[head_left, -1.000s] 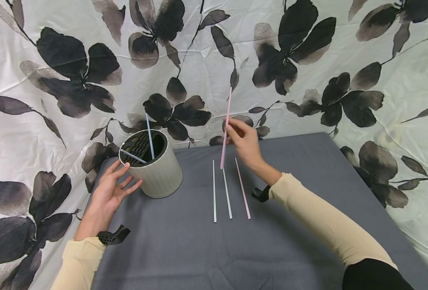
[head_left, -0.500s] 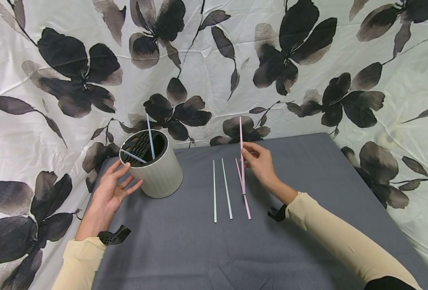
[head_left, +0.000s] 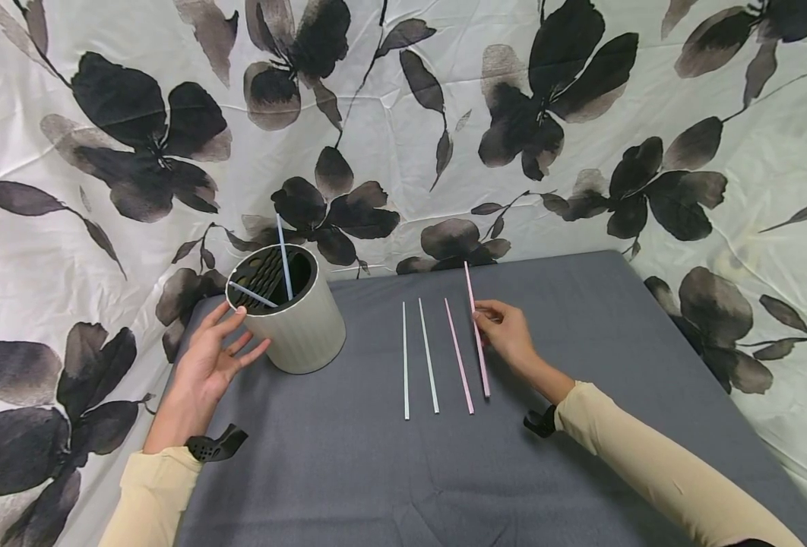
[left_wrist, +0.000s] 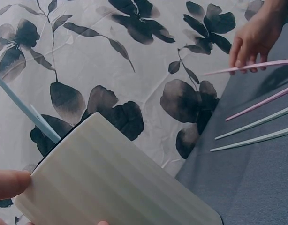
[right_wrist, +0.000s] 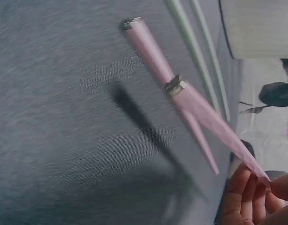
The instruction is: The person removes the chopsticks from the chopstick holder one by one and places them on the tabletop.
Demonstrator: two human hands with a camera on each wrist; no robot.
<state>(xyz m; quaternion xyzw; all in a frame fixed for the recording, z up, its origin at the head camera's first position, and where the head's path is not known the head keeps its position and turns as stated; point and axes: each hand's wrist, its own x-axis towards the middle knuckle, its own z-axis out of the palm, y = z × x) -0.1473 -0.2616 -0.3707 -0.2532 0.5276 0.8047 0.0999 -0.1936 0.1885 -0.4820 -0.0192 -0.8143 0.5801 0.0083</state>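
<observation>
My right hand [head_left: 506,330] pinches a pink chopstick [head_left: 480,357] near its middle, above the table. The right wrist view shows the held chopstick's capped end passing in front of a second pink chopstick [right_wrist: 148,49] lying on the cloth. To the left of that one lie two pale green chopsticks [head_left: 406,361], roughly parallel. My left hand [head_left: 205,365] touches the rim and side of a ribbed off-white utensil holder [head_left: 304,327] with spread, relaxed fingers. Two light blue chopsticks [head_left: 283,258] rest in the holder, one leaning steeply and one lying low across its black slotted top [head_left: 256,275].
A grey cloth [head_left: 349,463] covers the table, whose far edge meets a white floral curtain [head_left: 403,99]. Black camera mounts [head_left: 217,444] sit on both wrists.
My right hand has moved right and nearer with the pink chopstick, passing over the lying pink one to its right side, and lowered it. The left hand and holder stay put.
</observation>
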